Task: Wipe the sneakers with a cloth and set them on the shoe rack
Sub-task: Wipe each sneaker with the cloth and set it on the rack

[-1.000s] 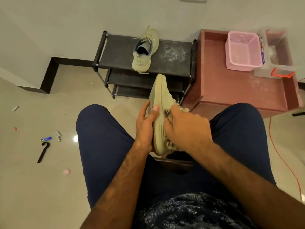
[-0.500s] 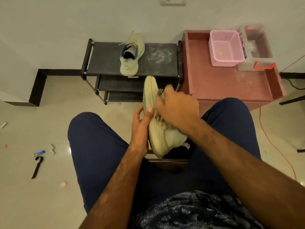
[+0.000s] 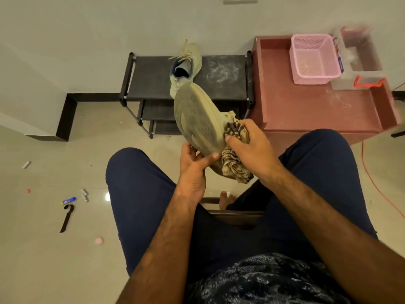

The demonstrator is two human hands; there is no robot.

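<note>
Wiping goes best when the sneaker [image 3: 197, 119] is held steady. It is gripped at its near end by the left hand [image 3: 192, 165], sole up, above the knees. The cloth [image 3: 234, 167] is clutched in the right hand [image 3: 252, 148] and pressed against the shoe's side. The other sneaker [image 3: 186, 66] is set on the shoe rack [image 3: 153, 80].

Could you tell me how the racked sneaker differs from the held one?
The racked sneaker sits upright on the shoe rack, untouched; the held sneaker shows its sole, gripped by the left hand. The right hand holds a cloth against the held sneaker only. Both are olive.
</note>
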